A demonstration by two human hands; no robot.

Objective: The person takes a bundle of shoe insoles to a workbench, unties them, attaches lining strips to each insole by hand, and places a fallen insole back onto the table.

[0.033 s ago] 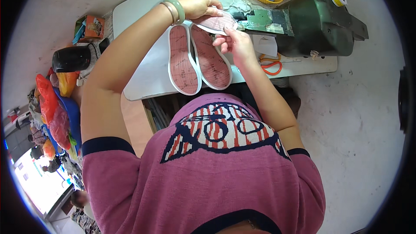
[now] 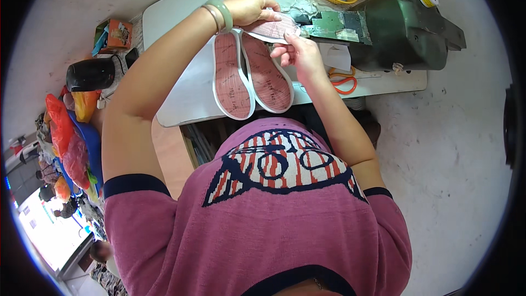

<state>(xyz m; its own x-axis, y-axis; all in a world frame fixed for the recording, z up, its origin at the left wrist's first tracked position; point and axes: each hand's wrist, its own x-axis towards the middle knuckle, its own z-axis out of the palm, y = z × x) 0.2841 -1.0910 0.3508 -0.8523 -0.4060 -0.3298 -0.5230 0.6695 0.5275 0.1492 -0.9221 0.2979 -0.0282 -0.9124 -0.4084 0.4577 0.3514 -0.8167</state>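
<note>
Head view: left hand (image 2: 249, 8) at 12 o'clock, fingers curled, pressing down on a flat pink piece (image 2: 272, 28), probably to keep it flat on the table. Right hand (image 2: 300, 55) just at 5 o'clock of it, fingers partly closed, pinching the piece's near edge, likely to steer it toward the green sewing machine (image 2: 394, 27) at 2 o'clock. Two pink insoles (image 2: 249, 77) lie side by side on the white table (image 2: 181, 93), touching the piece at their far ends, close by for reach. Orange scissors (image 2: 344, 81) at 3 o'clock of the insoles. Versus the earlier frame: no visible change, same grip, same layout.
</note>
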